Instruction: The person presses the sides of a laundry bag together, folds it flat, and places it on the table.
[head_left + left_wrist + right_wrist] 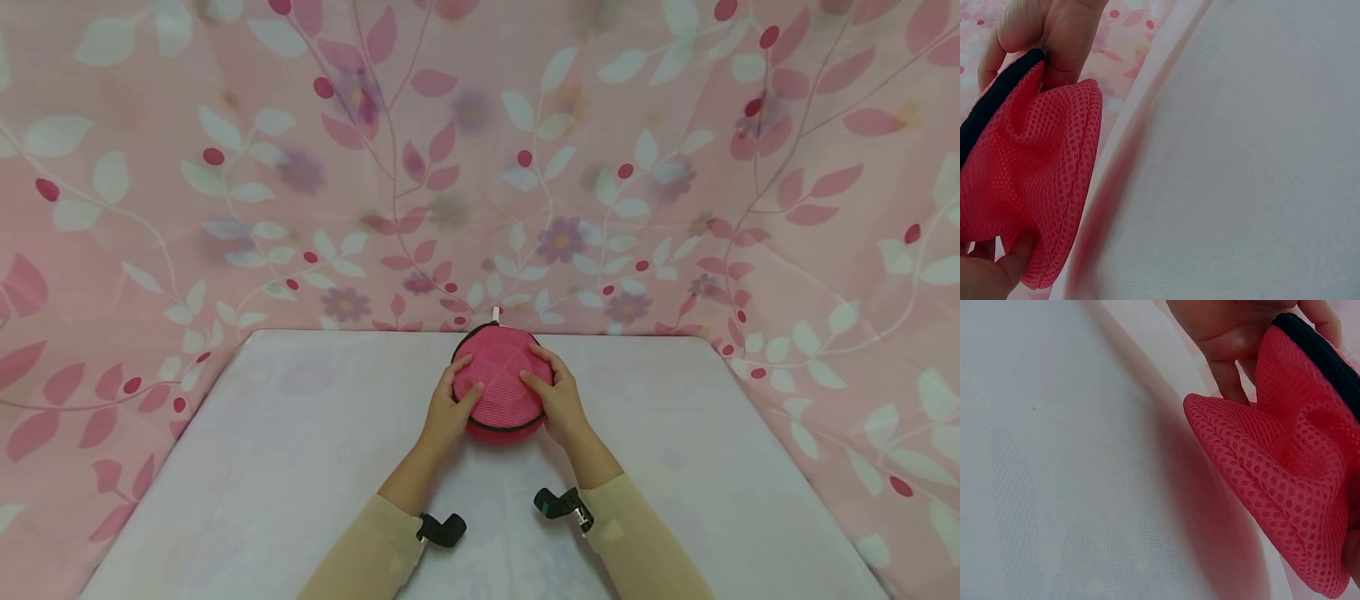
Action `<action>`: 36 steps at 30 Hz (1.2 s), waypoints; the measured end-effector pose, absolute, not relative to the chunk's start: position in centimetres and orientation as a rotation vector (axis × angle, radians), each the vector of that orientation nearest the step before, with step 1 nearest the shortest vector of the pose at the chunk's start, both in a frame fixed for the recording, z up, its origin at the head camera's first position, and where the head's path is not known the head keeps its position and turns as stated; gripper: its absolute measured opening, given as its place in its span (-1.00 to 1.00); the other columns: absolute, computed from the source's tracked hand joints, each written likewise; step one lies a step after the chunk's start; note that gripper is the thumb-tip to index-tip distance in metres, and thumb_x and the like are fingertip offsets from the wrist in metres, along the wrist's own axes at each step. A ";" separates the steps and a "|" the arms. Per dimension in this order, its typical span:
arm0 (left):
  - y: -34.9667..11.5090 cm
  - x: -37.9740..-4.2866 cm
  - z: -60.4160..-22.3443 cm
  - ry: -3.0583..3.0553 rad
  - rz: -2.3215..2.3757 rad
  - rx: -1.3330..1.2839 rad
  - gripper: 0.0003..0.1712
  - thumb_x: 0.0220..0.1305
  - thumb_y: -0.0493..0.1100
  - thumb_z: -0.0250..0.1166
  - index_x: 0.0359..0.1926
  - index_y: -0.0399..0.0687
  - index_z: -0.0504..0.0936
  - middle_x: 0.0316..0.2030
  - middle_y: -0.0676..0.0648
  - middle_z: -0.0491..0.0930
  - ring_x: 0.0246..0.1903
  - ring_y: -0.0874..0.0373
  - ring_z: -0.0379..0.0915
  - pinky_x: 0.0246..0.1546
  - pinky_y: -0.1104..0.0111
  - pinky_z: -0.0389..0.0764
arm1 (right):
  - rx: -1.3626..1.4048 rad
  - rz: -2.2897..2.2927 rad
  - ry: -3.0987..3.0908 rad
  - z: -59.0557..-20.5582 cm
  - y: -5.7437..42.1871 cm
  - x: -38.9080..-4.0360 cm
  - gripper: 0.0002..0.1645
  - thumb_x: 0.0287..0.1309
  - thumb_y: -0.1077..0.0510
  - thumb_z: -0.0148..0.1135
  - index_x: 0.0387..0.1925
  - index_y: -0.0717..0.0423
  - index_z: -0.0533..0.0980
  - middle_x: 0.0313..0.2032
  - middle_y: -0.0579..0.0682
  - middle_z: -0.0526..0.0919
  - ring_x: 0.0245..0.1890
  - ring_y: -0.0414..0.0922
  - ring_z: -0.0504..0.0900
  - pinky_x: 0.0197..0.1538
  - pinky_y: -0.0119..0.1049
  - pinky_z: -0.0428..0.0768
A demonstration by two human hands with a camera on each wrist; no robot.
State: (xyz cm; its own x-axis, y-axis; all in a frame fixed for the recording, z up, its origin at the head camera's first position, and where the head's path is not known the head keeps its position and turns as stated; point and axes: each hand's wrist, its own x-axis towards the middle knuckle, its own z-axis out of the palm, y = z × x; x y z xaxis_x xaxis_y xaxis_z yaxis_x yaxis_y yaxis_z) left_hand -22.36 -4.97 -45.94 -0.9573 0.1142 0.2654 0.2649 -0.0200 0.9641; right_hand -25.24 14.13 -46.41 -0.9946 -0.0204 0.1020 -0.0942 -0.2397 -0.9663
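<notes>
A round pink mesh zip pouch (501, 375) with a dark zip around its edge is held between both hands near the far side of the table. My left hand (448, 408) grips its left side, the thumb lying across the top face. On the opposite side my right hand (564, 408) holds it the same way, thumb on top and fingers round the edge. A pale zip pull (496, 315) sticks up at the pouch's far end. In the left wrist view the mesh side (1041, 150) looks soft and creased, and the fingers' undersides are partly hidden by it.
A white cloth covers the table (300, 467), and the pouch casts a reddish shadow on it in both wrist views. Behind and beside the table hangs a pink floral curtain (480, 125). Small black cameras (442, 530) are strapped to both wrists over beige sleeves (367, 550).
</notes>
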 end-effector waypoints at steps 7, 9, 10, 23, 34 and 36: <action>-5.0 -22.2 -45.9 -2.142 -2.105 -0.342 -0.37 0.25 -0.23 0.19 0.31 -0.14 0.23 0.29 -0.22 0.19 0.27 -0.07 0.11 0.25 0.09 0.16 | 0.200 2.578 -1.742 -46.4 14.0 -25.1 -0.37 0.10 0.34 0.21 0.23 0.11 0.29 0.25 -0.03 0.27 0.20 -0.08 0.26 0.08 -0.41 0.43; -5.1 -22.2 -45.9 -2.147 -2.095 -0.313 -0.37 0.25 -0.22 0.20 0.32 -0.13 0.22 0.29 -0.21 0.19 0.28 -0.05 0.10 0.26 0.09 0.15 | 0.225 2.624 -1.689 -46.4 14.0 -25.1 -0.36 0.11 0.37 0.18 0.25 0.16 0.26 0.26 0.00 0.26 0.21 -0.07 0.26 0.08 -0.38 0.43; -5.1 -22.2 -45.9 -2.145 -2.093 -0.303 -0.36 0.25 -0.22 0.20 0.32 -0.14 0.22 0.29 -0.21 0.19 0.29 -0.06 0.09 0.26 0.09 0.14 | 0.238 2.641 -1.670 -46.3 14.0 -25.1 -0.35 0.11 0.38 0.17 0.25 0.17 0.25 0.27 0.00 0.26 0.21 -0.07 0.26 0.09 -0.36 0.44; -5.1 -22.6 -46.7 -2.087 -2.151 -0.247 -0.36 0.24 -0.17 0.22 0.32 -0.04 0.24 0.29 -0.11 0.22 0.28 0.04 0.12 0.26 0.17 0.16 | 0.194 2.330 -2.075 -46.6 13.8 -25.0 -0.33 0.06 0.19 0.30 0.23 -0.17 0.33 0.30 -0.16 0.19 0.28 -0.16 0.17 0.30 -0.23 0.17; -5.2 -22.4 -46.1 -2.041 -2.162 -0.281 -0.35 0.22 -0.27 0.22 0.31 -0.18 0.22 0.28 -0.19 0.23 0.25 -0.04 0.17 0.24 0.14 0.20 | 0.200 2.210 -2.206 -44.2 13.1 -23.3 -0.32 0.15 0.20 0.22 0.29 -0.04 0.23 0.33 -0.03 0.12 0.29 -0.08 0.14 0.30 -0.14 0.15; -5.2 -22.8 -46.8 -2.021 -2.175 -0.274 -0.35 0.21 -0.25 0.24 0.31 -0.12 0.24 0.28 -0.16 0.24 0.25 -0.03 0.18 0.23 0.14 0.20 | 0.204 2.205 -2.212 -44.2 13.0 -23.3 -0.32 0.16 0.20 0.21 0.29 -0.04 0.22 0.32 -0.03 0.12 0.29 -0.07 0.14 0.30 -0.13 0.15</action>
State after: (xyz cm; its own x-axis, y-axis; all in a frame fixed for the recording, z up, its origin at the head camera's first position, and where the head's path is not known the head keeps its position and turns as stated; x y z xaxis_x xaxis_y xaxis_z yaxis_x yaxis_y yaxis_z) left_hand -22.79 -5.18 -46.80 -0.9704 0.0073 0.2414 0.2403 -0.0743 0.9679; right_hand -23.32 13.02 -44.21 -0.9914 -0.0835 0.1004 -0.1007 -0.0010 -0.9949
